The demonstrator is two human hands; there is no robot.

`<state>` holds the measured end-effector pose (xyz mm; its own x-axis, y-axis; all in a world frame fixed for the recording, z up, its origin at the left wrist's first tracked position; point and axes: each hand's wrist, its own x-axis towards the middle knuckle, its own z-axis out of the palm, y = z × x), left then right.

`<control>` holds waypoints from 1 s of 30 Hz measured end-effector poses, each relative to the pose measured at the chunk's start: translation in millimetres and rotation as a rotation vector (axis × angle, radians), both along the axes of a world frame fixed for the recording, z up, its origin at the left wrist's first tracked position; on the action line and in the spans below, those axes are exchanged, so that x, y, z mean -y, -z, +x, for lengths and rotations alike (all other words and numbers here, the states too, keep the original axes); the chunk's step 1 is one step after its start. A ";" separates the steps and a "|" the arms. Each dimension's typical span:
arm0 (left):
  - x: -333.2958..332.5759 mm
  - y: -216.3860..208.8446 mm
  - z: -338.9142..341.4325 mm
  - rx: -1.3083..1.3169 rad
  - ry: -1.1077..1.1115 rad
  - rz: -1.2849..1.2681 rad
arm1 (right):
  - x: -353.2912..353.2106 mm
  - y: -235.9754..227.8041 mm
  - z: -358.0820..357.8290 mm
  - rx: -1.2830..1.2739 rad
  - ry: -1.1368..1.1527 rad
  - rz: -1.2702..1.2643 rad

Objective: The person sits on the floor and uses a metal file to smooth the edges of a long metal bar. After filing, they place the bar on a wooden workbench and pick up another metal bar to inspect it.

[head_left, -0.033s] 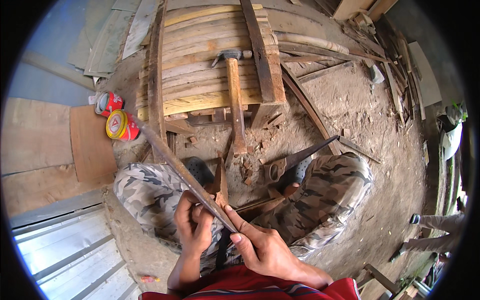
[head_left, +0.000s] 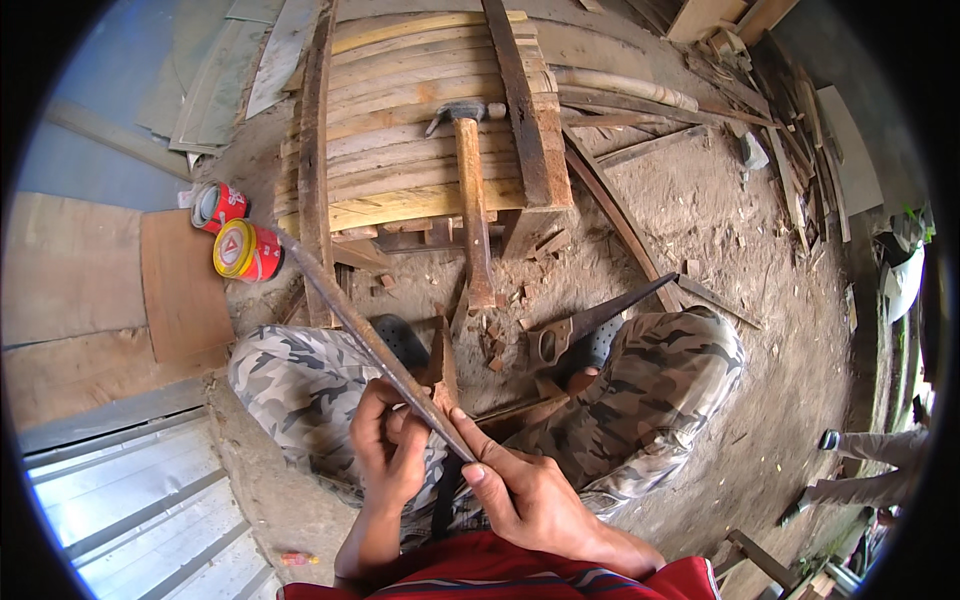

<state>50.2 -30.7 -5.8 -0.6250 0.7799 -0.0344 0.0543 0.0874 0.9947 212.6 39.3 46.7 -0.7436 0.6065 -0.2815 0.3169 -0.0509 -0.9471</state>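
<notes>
A long, thin wooden strip [head_left: 345,310] slants from my lap up toward the far left, held in both hands. My left hand [head_left: 388,440] is closed around its near part, with the fingers curled. Close to the strip's near end, my right hand [head_left: 525,490] grips it between thumb and fingers. Just beyond my hands a short brown wood piece [head_left: 441,362] stands between my knees; its lower part is hidden. A claw hammer [head_left: 470,200] with a worn wooden handle rests on the slatted wooden frame in front. By my right foot leans a handsaw [head_left: 595,320].
The slatted wooden frame [head_left: 400,150] carries two dark beams lengthwise. Two red cans, one yellow-topped [head_left: 235,252], stand at the left beside plywood sheets [head_left: 80,270]. Wood scraps [head_left: 497,345] litter the dirt floor. Timber [head_left: 790,150] is piled far right, and another person's legs [head_left: 870,465] show at the right edge.
The strip's far end has shifted very slightly up and to the right. Both hands keep their hold in nearly the same place; the hammer and saw have not moved.
</notes>
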 end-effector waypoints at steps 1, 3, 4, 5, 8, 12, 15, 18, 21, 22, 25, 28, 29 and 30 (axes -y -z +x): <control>-2.8 -1.1 0.1 0.039 0.000 0.018 | -0.8 -0.1 -1.5 -0.006 0.017 0.007; -8.5 -4.1 -0.6 0.117 -0.002 0.057 | -3.4 -1.8 -3.3 -0.002 0.036 0.003; -10.6 -5.1 -5.0 0.059 -0.033 0.122 | -5.0 -3.3 -3.5 0.008 0.038 -0.007; -12.3 -5.9 -12.3 0.001 -0.067 0.186 | -6.6 -4.7 -4.0 0.018 0.038 -0.017; -37.0 -25.4 -36.6 -0.373 -0.100 0.342 | -9.9 -3.6 -5.4 0.078 0.069 -0.107; -88.0 -107.3 -61.5 -1.135 0.089 0.429 | -3.1 3.1 -9.2 0.106 0.075 -0.120; -117.2 -106.0 -52.9 -1.450 0.334 0.229 | 4.3 4.8 -15.9 0.043 0.129 -0.114; -132.9 -85.8 -48.1 -1.415 0.580 -0.029 | 7.3 8.2 -18.1 0.022 0.154 -0.134; -133.5 -103.0 -49.7 -1.364 0.543 0.064 | 5.9 4.1 -21.6 0.036 0.177 -0.171; -133.4 -111.3 -47.6 -1.374 0.504 0.126 | 5.1 6.2 -21.3 0.040 0.189 -0.180; -139.6 -81.7 -56.8 -1.426 0.653 0.024 | 11.9 6.6 -22.1 0.038 0.191 -0.247; -139.9 -84.0 -48.2 -1.394 0.836 -0.041 | 14.9 16.4 -25.2 0.076 0.202 -0.202; -139.5 -98.7 -48.8 -1.439 0.777 -0.019 | 13.4 18.2 -22.8 0.083 0.201 -0.229; -135.0 -110.1 -48.3 -1.464 0.727 -0.012 | 14.6 18.4 -20.6 0.102 0.195 -0.274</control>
<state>2.0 104.3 104.3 0.3501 0.9117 0.2150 0.9271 -0.3700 0.0594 192.0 24.7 28.2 -0.5810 0.6258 -0.5203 0.3683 -0.3680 -0.8538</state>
